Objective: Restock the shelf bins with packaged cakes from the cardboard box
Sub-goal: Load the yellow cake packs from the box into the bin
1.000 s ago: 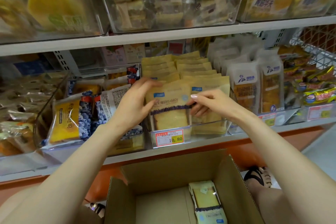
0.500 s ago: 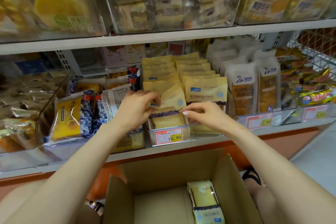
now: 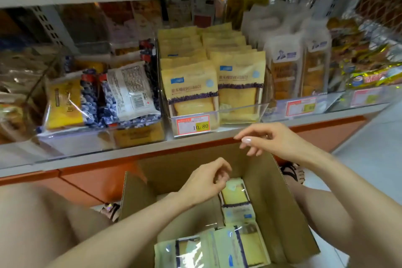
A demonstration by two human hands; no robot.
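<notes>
Hands have both left the clear shelf bin (image 3: 239,108), where half a second ago they were at the front packs. Left hand (image 3: 204,180) is now low over the open cardboard box (image 3: 274,206), fingers loosely curled with nothing in them, directly above a packaged cake (image 3: 236,193) lying at the box's far end; contact between fingertips and that pack cannot be confirmed. Right hand (image 3: 267,139) hangs above the box's far edge, just below the shelf lip, fingers relaxed and holding nothing. Front yellow cake packs (image 3: 191,89) stand upright in the bin behind the 10.80 price tag (image 3: 193,124), the left one no longer leaning. Further packs (image 3: 239,243) lie flat at the box's near end. View has tilted downward, showing more of the box.
</notes>
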